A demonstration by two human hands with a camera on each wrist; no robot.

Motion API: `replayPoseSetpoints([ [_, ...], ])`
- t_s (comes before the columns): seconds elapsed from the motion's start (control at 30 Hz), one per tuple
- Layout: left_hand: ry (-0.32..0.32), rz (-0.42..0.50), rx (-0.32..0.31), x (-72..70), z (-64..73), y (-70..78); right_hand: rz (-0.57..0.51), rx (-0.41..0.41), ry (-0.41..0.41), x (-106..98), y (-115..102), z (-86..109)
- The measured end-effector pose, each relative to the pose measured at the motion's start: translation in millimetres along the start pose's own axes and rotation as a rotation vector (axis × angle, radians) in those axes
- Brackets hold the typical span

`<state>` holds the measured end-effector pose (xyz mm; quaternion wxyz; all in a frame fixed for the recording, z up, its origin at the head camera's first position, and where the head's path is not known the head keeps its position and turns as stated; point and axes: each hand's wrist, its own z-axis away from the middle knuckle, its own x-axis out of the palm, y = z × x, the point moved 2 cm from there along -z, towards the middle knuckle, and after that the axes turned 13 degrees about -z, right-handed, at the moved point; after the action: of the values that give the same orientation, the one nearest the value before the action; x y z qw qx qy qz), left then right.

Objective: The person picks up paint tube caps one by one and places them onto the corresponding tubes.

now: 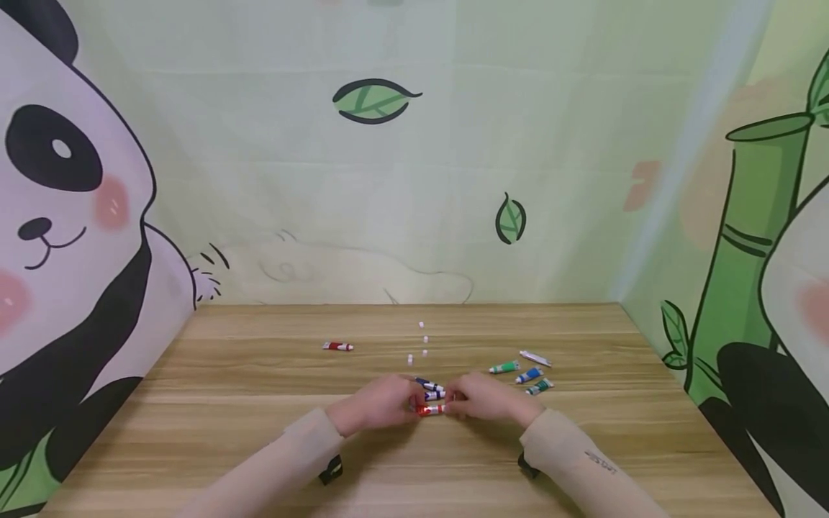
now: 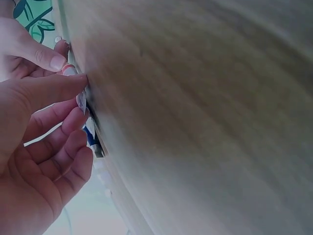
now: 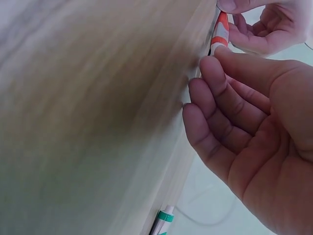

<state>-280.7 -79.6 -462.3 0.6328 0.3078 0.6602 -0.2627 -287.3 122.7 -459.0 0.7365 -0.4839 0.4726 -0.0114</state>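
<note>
A small orange-red paint tube [image 1: 430,410] lies crosswise between the two hands near the middle of the table. My left hand [image 1: 387,403] pinches its tail end between thumb and finger. At the other end, the thumb and index finger of my right hand [image 1: 488,397] pinch the white cap [image 3: 219,47]; the other fingers are loosely curled. Just beyond lie a dark blue paint tube [image 1: 435,396] and another blue paint tube [image 1: 427,384], both partly behind the fingers in the left wrist view.
Several small white caps [image 1: 410,359] are scattered farther back. A dark red tube [image 1: 338,347] lies at the left. On the right are a green tube [image 1: 504,367], a blue tube [image 1: 529,375], a teal tube [image 1: 540,386] and a white tube [image 1: 535,358]. A printed curtain hangs behind the table [image 1: 259,374].
</note>
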Motion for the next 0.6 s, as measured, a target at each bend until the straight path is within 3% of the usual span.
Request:
replayPoseSetpoints([
  [0.3,-0.023,0.062,-0.008,-0.3,0.5,-1.8,0.005,-0.001,0.022,0.6,1.3,-1.2],
  [0.6,-0.015,0.048,-0.008,-0.2,0.9,-2.1,0.0,0.018,0.022,0.9,3.6,-2.9],
])
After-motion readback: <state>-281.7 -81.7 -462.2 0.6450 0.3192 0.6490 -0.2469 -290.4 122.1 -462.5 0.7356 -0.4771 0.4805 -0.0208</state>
